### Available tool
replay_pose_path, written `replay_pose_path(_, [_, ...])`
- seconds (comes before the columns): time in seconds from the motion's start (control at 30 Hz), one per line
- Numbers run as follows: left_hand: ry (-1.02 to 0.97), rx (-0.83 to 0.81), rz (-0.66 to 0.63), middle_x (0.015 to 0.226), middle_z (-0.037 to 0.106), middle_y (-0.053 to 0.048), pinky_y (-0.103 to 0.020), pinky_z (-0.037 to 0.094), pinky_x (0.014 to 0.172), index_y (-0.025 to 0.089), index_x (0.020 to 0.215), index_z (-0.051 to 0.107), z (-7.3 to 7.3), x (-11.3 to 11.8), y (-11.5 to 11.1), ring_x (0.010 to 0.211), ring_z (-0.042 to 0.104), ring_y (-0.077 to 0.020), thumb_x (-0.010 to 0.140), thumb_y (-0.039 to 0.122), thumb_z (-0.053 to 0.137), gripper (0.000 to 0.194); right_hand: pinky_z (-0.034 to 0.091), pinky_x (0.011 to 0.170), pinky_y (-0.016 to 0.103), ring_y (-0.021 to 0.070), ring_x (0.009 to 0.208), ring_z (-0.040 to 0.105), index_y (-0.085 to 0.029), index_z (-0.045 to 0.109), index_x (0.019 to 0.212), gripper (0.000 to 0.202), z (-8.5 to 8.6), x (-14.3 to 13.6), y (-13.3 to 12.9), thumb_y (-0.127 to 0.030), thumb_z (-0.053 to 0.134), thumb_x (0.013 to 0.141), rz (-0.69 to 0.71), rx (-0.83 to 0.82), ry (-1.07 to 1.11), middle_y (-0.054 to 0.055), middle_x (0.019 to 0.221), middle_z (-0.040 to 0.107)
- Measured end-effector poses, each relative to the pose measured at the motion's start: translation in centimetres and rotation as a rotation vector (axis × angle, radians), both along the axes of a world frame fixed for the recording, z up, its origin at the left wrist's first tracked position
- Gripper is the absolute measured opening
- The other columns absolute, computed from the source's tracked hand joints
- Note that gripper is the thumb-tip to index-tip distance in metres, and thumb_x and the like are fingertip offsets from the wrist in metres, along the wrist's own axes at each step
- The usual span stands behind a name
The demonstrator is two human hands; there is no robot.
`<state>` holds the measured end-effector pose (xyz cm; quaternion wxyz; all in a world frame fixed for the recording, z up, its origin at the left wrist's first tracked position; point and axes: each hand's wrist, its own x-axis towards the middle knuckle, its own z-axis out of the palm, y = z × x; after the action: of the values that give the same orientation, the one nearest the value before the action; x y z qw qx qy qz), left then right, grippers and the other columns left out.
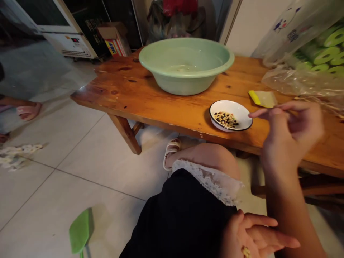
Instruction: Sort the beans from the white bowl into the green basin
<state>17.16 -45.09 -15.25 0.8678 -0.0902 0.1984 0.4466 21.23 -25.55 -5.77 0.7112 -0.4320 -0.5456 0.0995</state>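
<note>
- Beans [226, 119] are lying in a white bowl [244, 116] near the edge of the wooden worktop [120, 86].
- Left hand [245, 234] is opening its palm upward, carrying small pieces [245, 251].
- Right hand [291, 132] is bending its fingers beside the bowl; whether gripping something, I cannot tell.
- Green basin [185, 84] is standing behind.
- Pale tiled floor [88, 165] is surrounding the worktop.

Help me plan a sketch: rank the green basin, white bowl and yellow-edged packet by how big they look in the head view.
Largest to smallest:
1. Green basin
2. White bowl
3. Yellow-edged packet
</note>
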Motion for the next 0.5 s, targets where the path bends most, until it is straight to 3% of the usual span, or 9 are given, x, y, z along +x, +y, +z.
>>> replay_pose_path(0.23, [-0.082, 0.125, 0.028, 0.075, 0.073, -0.014, -0.049, 0.041, 0.091, 0.011, 0.087, 0.071, 0.0, -0.4, 0.2, 0.077, 0.069, -0.0277, 0.073, 0.06, 0.046, 0.057, 0.052, 0.06, 0.034, 0.0134, 0.062, 0.066, -0.021, 0.061, 0.076, 0.015, 1.4, -2.9, -3.9, -0.006, 0.058, 0.076, -0.046, 0.078, 0.059, -0.004, 0.07, 0.05])
replay_pose_path(0.33, [-0.091, 0.132, 0.049, 0.069, 0.07, -0.013, -0.046, 0.043, 0.084, 0.01, 0.084, 0.069, -0.1, -0.4, 0.0, 0.068, 0.067, -0.0248, 0.069, 0.064, 0.044, 0.061, 0.052, 0.06, 0.032, 0.015, 0.067, 0.067, -0.02, 0.06, 0.079, 0.012, 1.4, -3.8, -4.8, -0.008, 0.06, 0.076, -0.007, 0.011, 0.034, -0.004, 0.069, 0.051])
replay_pose_path(0.5, [-0.066, 0.072, 0.009, 0.063, 0.065, -0.012, -0.043, 0.044, 0.078, 0.01, 0.075, 0.065, 0.4, -0.5, 0.1, 0.06, 0.065, -0.0217, 0.074, 0.055, 0.032, 0.056, 0.053, 0.066, 0.035, 0.0157, 0.068, 0.066, -0.021, 0.059, 0.081, 0.012, 1.7, -4.9, -6.3, -0.009, 0.059, 0.078, 0.101, -0.137, 0.029, -0.002, 0.069, 0.056])
